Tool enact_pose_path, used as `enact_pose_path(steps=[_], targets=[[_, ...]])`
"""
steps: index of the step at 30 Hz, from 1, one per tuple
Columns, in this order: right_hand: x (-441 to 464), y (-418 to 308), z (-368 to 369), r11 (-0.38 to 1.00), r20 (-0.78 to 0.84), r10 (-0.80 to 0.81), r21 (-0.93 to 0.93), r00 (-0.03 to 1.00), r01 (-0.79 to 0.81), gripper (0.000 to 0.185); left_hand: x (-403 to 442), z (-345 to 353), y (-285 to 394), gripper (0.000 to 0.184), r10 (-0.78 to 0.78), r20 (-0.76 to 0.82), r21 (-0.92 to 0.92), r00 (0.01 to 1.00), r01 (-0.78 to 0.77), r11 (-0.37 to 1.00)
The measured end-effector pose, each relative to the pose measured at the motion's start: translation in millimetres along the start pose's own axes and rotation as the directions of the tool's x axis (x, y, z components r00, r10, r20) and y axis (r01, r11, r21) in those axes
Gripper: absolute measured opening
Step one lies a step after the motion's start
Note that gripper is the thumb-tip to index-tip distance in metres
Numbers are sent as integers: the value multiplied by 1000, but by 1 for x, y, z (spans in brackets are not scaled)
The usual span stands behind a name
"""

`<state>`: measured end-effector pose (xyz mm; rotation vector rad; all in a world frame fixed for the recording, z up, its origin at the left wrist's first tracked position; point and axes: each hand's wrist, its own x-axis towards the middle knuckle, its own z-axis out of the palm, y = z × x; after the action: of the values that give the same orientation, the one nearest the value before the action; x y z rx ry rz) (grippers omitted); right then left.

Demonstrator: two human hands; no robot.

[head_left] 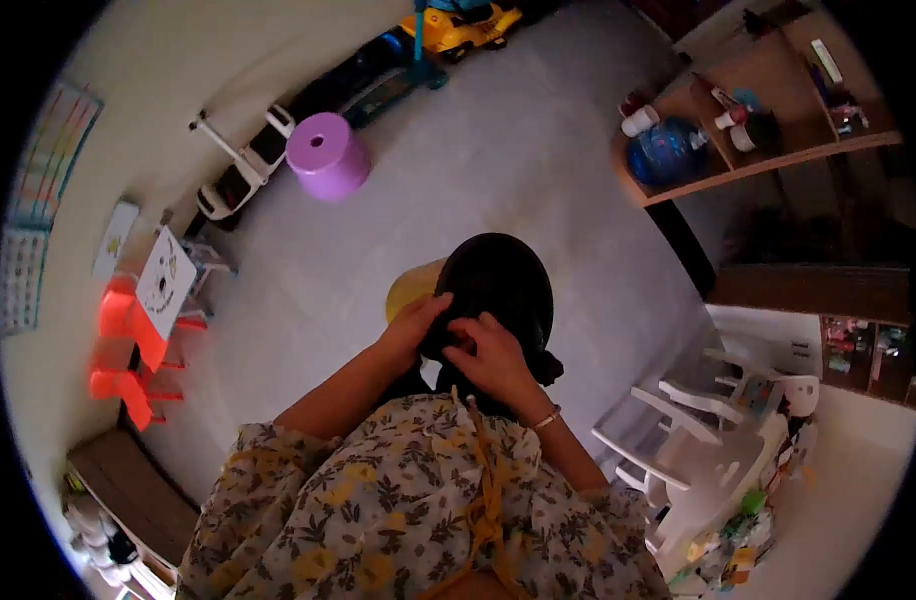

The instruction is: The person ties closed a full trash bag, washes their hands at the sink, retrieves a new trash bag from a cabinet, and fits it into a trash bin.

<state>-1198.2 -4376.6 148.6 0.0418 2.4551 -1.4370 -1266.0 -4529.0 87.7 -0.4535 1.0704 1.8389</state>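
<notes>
Touching the bin (pixel 413 288) at its rim with left hand (pixel 410 328), curling right hand (pixel 488 357) narrowly over its near side; cannot tell whether gripping with either.

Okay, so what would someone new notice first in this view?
Probably the round purple plastic stool standing on the grey floor, upper left of centre. Next, the bright orange chairs beside the small white-topped table at the left, then the clear blue water bottle on the wooden shelf.
</notes>
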Motion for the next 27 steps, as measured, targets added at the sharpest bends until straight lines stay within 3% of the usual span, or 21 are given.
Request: enact_pose_path(steps=[2, 4, 5, 8, 9, 11, 12, 14, 16, 17, 18, 19, 21, 23, 25, 27], targets=[[26, -9, -13, 906, -127, 126, -390, 984, -166, 41, 31, 13, 24, 39, -74, 58, -24, 996, 76, 997], [57, -8, -30, 865, -160, 210, -430, 965, -259, 47, 61, 44, 53, 47, 79, 97, 29, 992, -82, 996], [74, -4, -43, 816, -178, 274, -476, 945, -327, 53, 80, 48, 63, 47, 82, 102, 30, 991, -85, 996], [121, 25, -72, 856, -227, 162, -452, 960, -251, 46, 119, 50, 79, 52, 74, 160, -204, 984, -40, 978], [129, 40, -75, 861, -208, 138, -458, 968, -222, 46, 123, 58, 92, 51, 86, 176, -156, 981, -59, 986], [155, 78, -97, 931, -320, -89, -363, 943, -36, 37, 138, 78, 123, 50, 151, 156, -115, 976, -134, 984], [171, 78, -116, 935, -309, -106, -354, 945, -11, 37, 139, 87, 134, 48, 121, 81, -99, 989, -113, 989], [186, 70, -149, 1000, -319, -16, 5, 948, 18, 30, 154, 90, 143, 46, 78, -3, -95, 997, -78, 992], [205, 68, -176, 992, -354, -106, 22, 929, 122, 29, 185, 83, 146, 40, 78, -70, -118, 994, -86, 989], [212, 63, -192, 970, -284, -55, 212, 957, 118, 29, 196, 82, 147, 38, 84, -93, -128, 992, -96, 987], [225, 49, -203, 915, -209, -15, 391, 978, 97, 30, 201, 77, 156, 34, 112, -226, 116, 968, -88, 989], [235, 35, -210, 916, -204, -25, 388, 979, 104, 30, 205, 70, 166, 30, 169, -345, 352, 923, -40, 935], [254, 13, -220, 762, 23, 39, 646, 999, -44, 28, 224, 40, 173, 25, 209, -359, 336, 910, -83, 938], [278, 3, -224, 736, 50, 81, 671, 995, -93, 26, 241, 24, 189, 20, 236, -363, 311, 901, -121, 943], [303, -10, -232, 714, 88, 127, 683, 988, -153, 24, 258, 12, 208, 23, 233, -337, 171, 912, -184, 968], [327, -36, -250, 599, 26, 306, 772, 952, -214, 19, 279, -11, 220, 24, 231, -356, 125, 905, -199, 972]])
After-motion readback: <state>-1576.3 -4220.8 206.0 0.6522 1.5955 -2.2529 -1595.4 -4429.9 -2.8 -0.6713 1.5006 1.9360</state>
